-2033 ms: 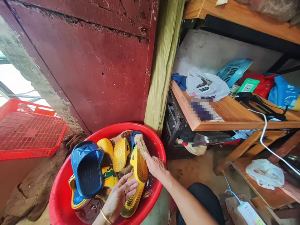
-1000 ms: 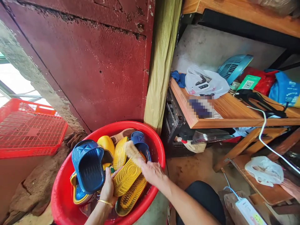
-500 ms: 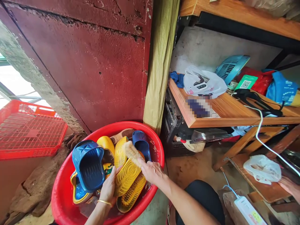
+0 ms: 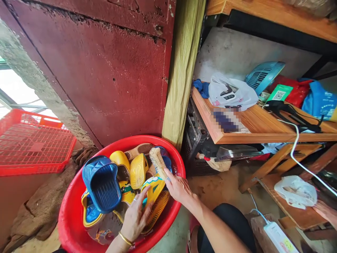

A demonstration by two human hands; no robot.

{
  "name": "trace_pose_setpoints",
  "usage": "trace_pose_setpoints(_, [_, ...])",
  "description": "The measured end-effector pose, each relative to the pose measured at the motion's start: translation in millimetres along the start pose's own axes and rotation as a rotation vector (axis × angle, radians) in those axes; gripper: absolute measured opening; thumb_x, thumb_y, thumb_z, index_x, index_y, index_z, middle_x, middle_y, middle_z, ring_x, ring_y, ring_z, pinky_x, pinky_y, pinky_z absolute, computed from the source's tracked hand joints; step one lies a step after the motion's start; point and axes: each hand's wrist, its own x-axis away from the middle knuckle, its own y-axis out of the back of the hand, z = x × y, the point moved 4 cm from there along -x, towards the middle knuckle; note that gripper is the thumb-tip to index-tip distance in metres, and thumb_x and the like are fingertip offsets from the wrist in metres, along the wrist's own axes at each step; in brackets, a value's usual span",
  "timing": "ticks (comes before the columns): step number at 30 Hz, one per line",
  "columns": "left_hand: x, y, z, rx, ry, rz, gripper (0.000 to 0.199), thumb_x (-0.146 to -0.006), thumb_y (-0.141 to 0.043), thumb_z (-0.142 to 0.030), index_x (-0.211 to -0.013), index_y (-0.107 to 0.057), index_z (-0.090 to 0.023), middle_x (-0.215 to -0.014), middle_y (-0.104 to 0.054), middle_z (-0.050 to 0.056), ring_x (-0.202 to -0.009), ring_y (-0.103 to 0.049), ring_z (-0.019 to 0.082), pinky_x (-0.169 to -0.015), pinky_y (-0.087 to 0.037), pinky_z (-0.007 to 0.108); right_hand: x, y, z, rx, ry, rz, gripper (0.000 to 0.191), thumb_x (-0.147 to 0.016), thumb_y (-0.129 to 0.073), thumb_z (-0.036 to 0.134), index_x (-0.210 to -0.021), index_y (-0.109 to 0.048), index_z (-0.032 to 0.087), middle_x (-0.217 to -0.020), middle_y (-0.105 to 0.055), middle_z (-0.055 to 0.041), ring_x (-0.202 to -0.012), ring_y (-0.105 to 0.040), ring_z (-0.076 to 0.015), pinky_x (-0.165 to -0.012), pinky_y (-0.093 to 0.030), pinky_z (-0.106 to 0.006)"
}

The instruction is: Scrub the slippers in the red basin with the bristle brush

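Observation:
In the head view my right hand (image 4: 177,186) is closed round a pale-bristled scrub brush (image 4: 158,160), its head pointing up and away. My left hand (image 4: 137,214), with a ring and a gold bangle, has its fingers on the near side of a yellow slipper (image 4: 155,191) that lies tilted, its patterned strap showing. Around them in a red basin (image 4: 70,207) are a blue slipper (image 4: 102,184), a yellow slipper sole (image 4: 138,170), another yellow slipper (image 4: 119,160) and several more, partly hidden. Some water shows at the bottom of the basin.
A maroon door (image 4: 118,77) stands behind the basin. On the left are a red plastic crate (image 4: 34,147) and brown sacking (image 4: 47,207). To the right, a wooden shelf (image 4: 258,137) bears bags and a blue fan (image 4: 265,77). A power strip (image 4: 279,235) lies lower right.
The yellow slipper by my left hand has been turned from its sole to its strap side. My left hand has shifted right; the brush is lifted off the sole and turned more upright.

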Motion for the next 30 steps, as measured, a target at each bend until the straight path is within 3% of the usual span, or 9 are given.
trace_pose_setpoints(2, [6,-12.3,-1,-0.041,-0.065,0.062,0.065,-0.093,-0.052,-0.035,-0.154,-0.033,-0.024,-0.139,-0.062,0.015,-0.118,-0.066,0.025,-0.102,-0.052,0.04,4,-3,1,0.011,0.01,0.042,0.057,-0.1,-0.036,0.03,-0.156,-0.034,0.024,-0.112,-0.075,-0.0101,-0.097,-0.072,-0.0238,-0.086,-0.052,-0.033])
trace_pose_setpoints(5, [9,-21.1,2,-0.012,-0.015,0.144,0.071,-0.093,-0.049,-0.033,-0.157,-0.022,-0.019,-0.137,-0.063,0.018,-0.115,-0.068,0.024,-0.097,-0.055,0.037,7,-7,0,0.04,-0.021,0.116,0.058,-0.099,-0.037,0.028,-0.157,-0.032,0.024,-0.11,-0.076,-0.0108,-0.099,-0.072,-0.024,-0.088,-0.05,-0.033])
trace_pose_setpoints(8, [2,-14.1,3,0.095,0.13,0.181,0.066,-0.092,-0.051,-0.04,-0.152,-0.033,-0.02,-0.114,-0.075,0.012,-0.101,-0.072,0.024,-0.089,-0.057,0.036,6,-9,-4,0.053,-0.058,0.159,0.059,-0.099,-0.037,0.029,-0.157,-0.031,0.024,-0.107,-0.076,-0.0115,-0.095,-0.072,-0.0241,-0.085,-0.051,-0.034])
trace_pose_setpoints(12, [-13,10.5,8,0.175,0.299,0.047,0.055,-0.084,-0.061,-0.048,-0.133,-0.055,-0.024,-0.082,-0.074,0.003,-0.076,-0.071,0.023,-0.077,-0.056,0.035,2,-10,-8,0.058,-0.038,0.141,0.059,-0.099,-0.04,0.034,-0.157,-0.032,0.027,-0.108,-0.076,-0.011,-0.094,-0.073,-0.0258,-0.082,-0.053,-0.036])
trace_pose_setpoints(15, [-14,16.5,19,0.111,0.406,0.044,0.044,-0.064,-0.08,-0.046,-0.102,-0.068,-0.027,-0.083,-0.071,0.006,-0.085,-0.069,0.029,-0.088,-0.051,0.04,2,-13,-10,0.064,-0.022,0.128,0.059,-0.099,-0.043,0.036,-0.156,-0.032,0.028,-0.106,-0.077,-0.0098,-0.094,-0.073,-0.0253,-0.081,-0.053,-0.035])
trace_pose_setpoints(19, [-7,6.1,31,0.105,0.538,0.143,0.034,-0.053,-0.084,-0.043,-0.076,-0.064,-0.028,-0.089,-0.071,0.009,-0.102,-0.066,0.034,-0.095,-0.045,0.041,2,-15,-10,0.071,-0.015,0.11,0.062,-0.097,-0.043,0.032,-0.157,-0.031,0.026,-0.103,-0.077,-0.0104,-0.09,-0.073,-0.0258,-0.08,-0.054,-0.036])
trace_pose_setpoints(22, [-9,0.7,28,0.144,0.55,0.228,0.03,-0.055,-0.082,-0.044,-0.069,-0.062,-0.027,-0.071,-0.067,0.002,-0.078,-0.066,0.026,-0.077,-0.046,0.033,3,-14,-9,0.063,-0.011,0.099,0.061,-0.097,-0.041,0.03,-0.157,-0.032,0.024,-0.101,-0.077,-0.0113,-0.089,-0.073,-0.0267,-0.08,-0.054,-0.038])
trace_pose_setpoints(24, [-12,1.7,24,0.164,0.566,0.259,0.028,-0.057,-0.08,-0.045,-0.064,-0.06,-0.026,-0.058,-0.059,-0.002,-0.061,-0.057,0.02,-0.064,-0.04,0.028,3,-13,-11,0.065,-0.016,0.102,0.06,-0.098,-0.041,0.03,-0.157,-0.031,0.025,-0.101,-0.077,-0.0106,-0.089,-0.073,-0.0263,-0.079,-0.054,-0.038])
trace_pose_setpoints(30, [-14,7.3,18,0.413,0.677,0.119,0.034,-0.059,-0.077,-0.052,-0.066,-0.059,-0.024,-0.058,-0.056,-0.003,-0.06,-0.055,0.018,-0.058,-0.041,0.027,5,-14,-14,0.065,-0.015,0.081,0.06,-0.098,-0.044,0.03,-0.156,-0.032,0.028,-0.103,-0.077,-0.0087,-0.092,-0.073,-0.0252,-0.081,-0.052,-0.036])
